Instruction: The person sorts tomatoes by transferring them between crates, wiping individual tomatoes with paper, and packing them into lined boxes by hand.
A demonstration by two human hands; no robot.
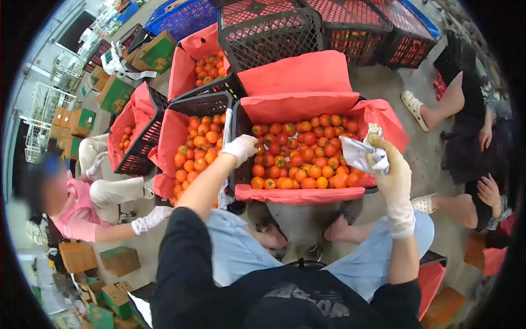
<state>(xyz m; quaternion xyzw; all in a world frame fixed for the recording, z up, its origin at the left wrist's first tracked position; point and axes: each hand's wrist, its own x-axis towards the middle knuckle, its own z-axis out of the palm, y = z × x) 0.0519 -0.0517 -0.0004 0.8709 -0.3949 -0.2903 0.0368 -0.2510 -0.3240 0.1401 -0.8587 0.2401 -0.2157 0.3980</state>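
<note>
A black crate (239, 118) lined with red paper stands in front of me, holding many red and orange tomatoes (307, 151). At its left edge is my left hand (241, 149), in a white glove, fingers curled over the tomatoes; whatever they hold is hidden. Above the crate's right end, my right hand (392, 164), also gloved, grips a crumpled white sheet (359, 155). A small pale thing (375, 130) shows at its fingertips. Left of the crate stands another crate of orange tomatoes (197, 145), with a white strip along its right side.
Stacked black crates (274, 38) stand behind. A person in pink (76, 211) sits at the left beside a smaller tomato crate (143, 134). More people sit at the right, one with pale clogs (413, 109). Cardboard boxes (119, 261) lie at the lower left.
</note>
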